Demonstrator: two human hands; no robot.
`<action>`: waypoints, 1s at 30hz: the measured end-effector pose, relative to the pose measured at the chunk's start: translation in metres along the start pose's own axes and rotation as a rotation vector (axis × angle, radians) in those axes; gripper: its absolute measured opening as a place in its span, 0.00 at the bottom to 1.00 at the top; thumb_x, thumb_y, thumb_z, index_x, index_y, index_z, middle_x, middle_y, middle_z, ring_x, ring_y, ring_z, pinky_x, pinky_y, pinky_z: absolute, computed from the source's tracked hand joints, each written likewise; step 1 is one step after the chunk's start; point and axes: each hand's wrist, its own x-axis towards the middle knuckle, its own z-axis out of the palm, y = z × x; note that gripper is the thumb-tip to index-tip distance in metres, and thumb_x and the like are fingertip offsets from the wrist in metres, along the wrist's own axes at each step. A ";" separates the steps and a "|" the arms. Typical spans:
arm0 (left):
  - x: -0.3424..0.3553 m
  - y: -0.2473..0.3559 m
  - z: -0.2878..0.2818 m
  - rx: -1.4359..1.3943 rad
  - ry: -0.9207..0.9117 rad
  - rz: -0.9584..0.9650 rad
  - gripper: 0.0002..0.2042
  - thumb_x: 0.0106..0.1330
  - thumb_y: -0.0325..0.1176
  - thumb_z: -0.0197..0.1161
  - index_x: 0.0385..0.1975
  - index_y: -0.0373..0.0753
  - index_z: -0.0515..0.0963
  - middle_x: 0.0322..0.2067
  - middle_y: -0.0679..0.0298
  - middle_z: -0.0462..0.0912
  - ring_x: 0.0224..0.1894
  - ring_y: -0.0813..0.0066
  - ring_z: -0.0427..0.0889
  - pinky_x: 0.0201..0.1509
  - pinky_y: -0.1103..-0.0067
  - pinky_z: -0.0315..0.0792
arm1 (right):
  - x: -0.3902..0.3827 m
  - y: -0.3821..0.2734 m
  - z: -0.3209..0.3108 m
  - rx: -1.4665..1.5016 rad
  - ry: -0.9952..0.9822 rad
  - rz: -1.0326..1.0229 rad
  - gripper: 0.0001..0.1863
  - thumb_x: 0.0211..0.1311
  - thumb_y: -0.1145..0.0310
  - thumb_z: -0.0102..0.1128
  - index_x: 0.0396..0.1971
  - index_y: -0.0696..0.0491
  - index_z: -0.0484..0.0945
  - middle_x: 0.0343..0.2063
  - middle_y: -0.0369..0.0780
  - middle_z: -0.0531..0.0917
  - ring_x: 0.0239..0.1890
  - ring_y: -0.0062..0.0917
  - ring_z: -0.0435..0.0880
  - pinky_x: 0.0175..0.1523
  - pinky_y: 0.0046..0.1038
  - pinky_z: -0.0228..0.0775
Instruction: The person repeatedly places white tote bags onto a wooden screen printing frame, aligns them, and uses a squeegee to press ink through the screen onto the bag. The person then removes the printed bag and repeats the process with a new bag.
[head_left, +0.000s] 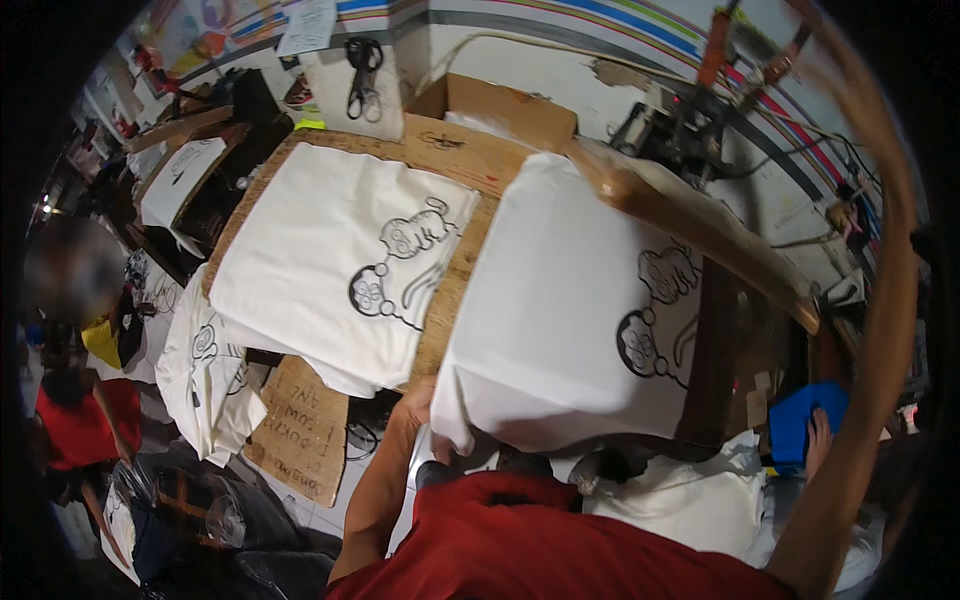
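A white cloth piece (pixel 570 300) with a black line drawing of cartoon animals covers the board in front of me on the right. My left hand (pixel 422 403) is at its near left corner, beside the hanging edge; its fingers are mostly hidden there. High at the upper right, my right hand (pixel 835 50) is smeared by motion near an orange-handled metal fixture (pixel 713 50), and I cannot make out any grip. A wooden frame (pixel 710 240) slants over the far right side of the cloth. A second white cloth (pixel 330 250) with the same drawing lies flat on the board to the left.
An open cardboard box (pixel 510 110) stands behind. Scissors (pixel 364 75) hang on the wall. Piled white cloth (pixel 690 490) lies below right. Another person's hand (pixel 818 440) rests on a blue item (pixel 800 415). A person in red (pixel 90 420) is at far left, near black plastic bags (pixel 220 510).
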 end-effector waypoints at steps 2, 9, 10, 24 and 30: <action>-0.018 0.019 0.009 0.006 -0.005 0.091 0.18 0.66 0.33 0.52 0.52 0.28 0.71 0.45 0.54 0.80 0.44 0.66 0.81 0.53 0.71 0.74 | -0.114 -0.126 -0.009 0.749 -0.564 0.161 0.17 0.54 0.65 0.63 0.43 0.56 0.79 0.36 0.39 0.83 0.34 0.25 0.82 0.44 0.26 0.74; -0.074 0.076 0.036 0.035 0.183 0.320 0.16 0.61 0.32 0.60 0.47 0.32 0.73 0.44 0.58 0.80 0.45 0.64 0.80 0.54 0.67 0.72 | -0.465 -0.323 0.113 1.437 -0.680 1.628 0.26 0.59 0.66 0.60 0.58 0.54 0.67 0.53 0.40 0.76 0.50 0.32 0.77 0.56 0.33 0.68; -0.081 0.079 0.040 0.048 0.205 0.380 0.16 0.61 0.32 0.60 0.47 0.33 0.73 0.44 0.59 0.80 0.46 0.64 0.80 0.54 0.67 0.72 | -0.487 -0.327 0.130 1.510 -0.373 1.635 0.28 0.59 0.68 0.60 0.60 0.52 0.64 0.55 0.38 0.73 0.54 0.30 0.73 0.57 0.31 0.67; -0.238 0.149 0.110 0.169 0.273 1.254 0.08 0.64 0.35 0.59 0.38 0.40 0.73 0.30 0.69 0.77 0.37 0.77 0.76 0.50 0.76 0.69 | -0.375 -0.294 0.069 1.466 0.496 1.246 0.26 0.49 0.81 0.59 0.52 0.53 0.69 0.48 0.40 0.75 0.50 0.30 0.76 0.56 0.34 0.70; -0.335 0.243 0.141 0.424 0.325 1.671 0.19 0.61 0.26 0.62 0.51 0.32 0.67 0.38 0.59 0.79 0.42 0.73 0.79 0.50 0.76 0.73 | -0.190 -0.277 0.064 1.416 0.496 0.955 0.33 0.49 0.78 0.60 0.57 0.59 0.58 0.48 0.51 0.72 0.52 0.35 0.74 0.55 0.36 0.69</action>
